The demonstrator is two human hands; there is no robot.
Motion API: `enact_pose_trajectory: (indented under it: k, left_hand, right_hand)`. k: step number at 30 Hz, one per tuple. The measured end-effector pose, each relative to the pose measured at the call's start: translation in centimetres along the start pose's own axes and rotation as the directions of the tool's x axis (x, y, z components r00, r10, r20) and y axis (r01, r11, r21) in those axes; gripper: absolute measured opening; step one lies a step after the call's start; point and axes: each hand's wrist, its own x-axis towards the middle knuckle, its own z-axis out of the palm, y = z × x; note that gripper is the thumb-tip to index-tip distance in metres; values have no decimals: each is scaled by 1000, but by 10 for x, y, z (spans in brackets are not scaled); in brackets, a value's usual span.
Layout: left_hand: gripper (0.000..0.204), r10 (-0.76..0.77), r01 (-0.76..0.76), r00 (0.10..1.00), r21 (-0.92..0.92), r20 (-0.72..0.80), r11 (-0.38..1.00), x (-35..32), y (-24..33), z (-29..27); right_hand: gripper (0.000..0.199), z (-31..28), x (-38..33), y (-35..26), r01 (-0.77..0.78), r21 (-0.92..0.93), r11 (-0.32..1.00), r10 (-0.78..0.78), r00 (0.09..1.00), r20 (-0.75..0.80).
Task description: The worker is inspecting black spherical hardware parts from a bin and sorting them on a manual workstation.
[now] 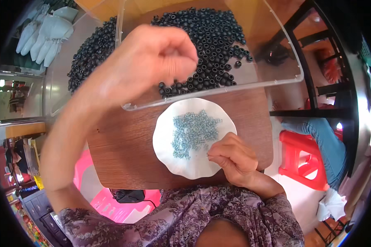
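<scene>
Reaching up and forward over the wooden table, the left hand is hovering above the near wall of a clear plastic tray, its forearm running diagonally from the lower left. The fingers are curling inward with the fingertips bunching together, as if pinching something small, though whatever may be between them is too small to tell. Beneath and beyond the hand, a heap of black ring-shaped beads is lying inside the tray. The right hand is resting low at the near right edge of a white scalloped dish, wrist bending in from a patterned purple sleeve. Its thumb and forefinger are pressing together at the tip just over the dish; what they are gripping cannot be made out. A pile of small silvery-blue metal rings is sitting in the middle of the dish, just left of that hand.
</scene>
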Motion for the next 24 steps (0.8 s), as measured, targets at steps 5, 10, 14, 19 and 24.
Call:
enact_pose_trajectory:
  k: [5,10,14,19,24]
  left_hand:
    - [35,-51,4,997,-632,-56,775,-77,-8,54]
    - [38,-36,-66,994,-825,-104,561,-105,-43,101]
    - [36,-82,-103,987,-931,-140,350,-114,-70,131]
    - [28,-2,-145,989,-978,-147,152,-120,-80,153]
    - [26,-7,-170,985,-978,-172,119,-122,-84,164]
  right_hand:
    - [12,0,-5,-17,44,-54,998,-47,997,-58]
    - [14,2,-7,-39,5,-81,997,-20,983,-180]
    - [17,9,-1,-52,34,-16,999,-36,986,-162]
    - [16,18,-2,-55,111,-67,992,-114,992,-46]
    - [16,25,-6,-56,103,-189,977,-120,989,-81]
